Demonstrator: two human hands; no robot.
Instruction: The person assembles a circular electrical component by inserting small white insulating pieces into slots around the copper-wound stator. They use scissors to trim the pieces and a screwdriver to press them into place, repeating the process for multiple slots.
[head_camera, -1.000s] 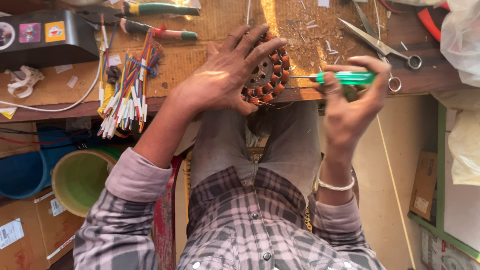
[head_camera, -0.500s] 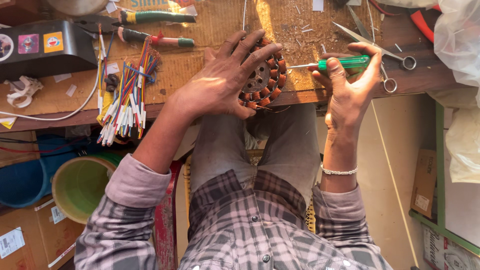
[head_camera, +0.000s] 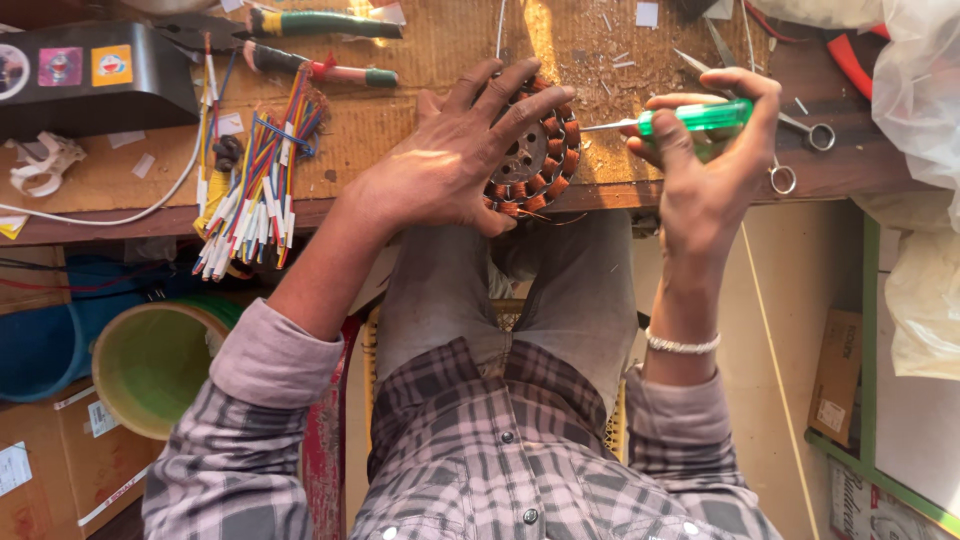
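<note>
1 round motor stator (head_camera: 545, 160) w/ copper windings lies flat at the near edge of the wooden counter (head_camera: 420, 60), right in front of the person's lap. Left hand (head_camera: 455, 160) is spread over it, palm down, all 5 fingers splayed wide and resting on the top and left part of the ring; nothing is gripped, just pressing on it. About 10 winding coils show along the right and near rim, rest hidden under the hand.

Right hand (head_camera: 705, 160) is closed round 1 screwdriver (head_camera: 690, 118) w/ a green see-through handle, fingers and thumb wrapped tight; the metal shaft points left and its tip meets the stator's right edge. 1 beaded bracelet (head_camera: 682, 345) on that wrist.

Other bits on the counter:
- 1 bundle of coloured wires (head_camera: 255, 185) w/ white ends, left of the stator, hanging a bit over the edge. Too many to count.
- 2 hand tools near the far edge: 1 pair of pliers (head_camera: 310, 22) w/ green-yellow grips, 1 tool w/ red-green handle (head_camera: 325, 70) just beside.
- 1 pair of scissors (head_camera: 790, 130) right of the screwdriver, partly behind the right hand.
- 1 black box (head_camera: 95, 75) w/ 3 stickers, far left.
- 1 white cable (head_camera: 150, 205) running along the left part.
- Small paper scraps and wire offcuts scattered about.

Below the counter, left: 1 green bucket (head_camera: 150, 365), 1 blue tub (head_camera: 45, 330). Right: clear plastic bag (head_camera: 915, 120), 1 cardboard box (head_camera: 838, 375) on the floor.
</note>
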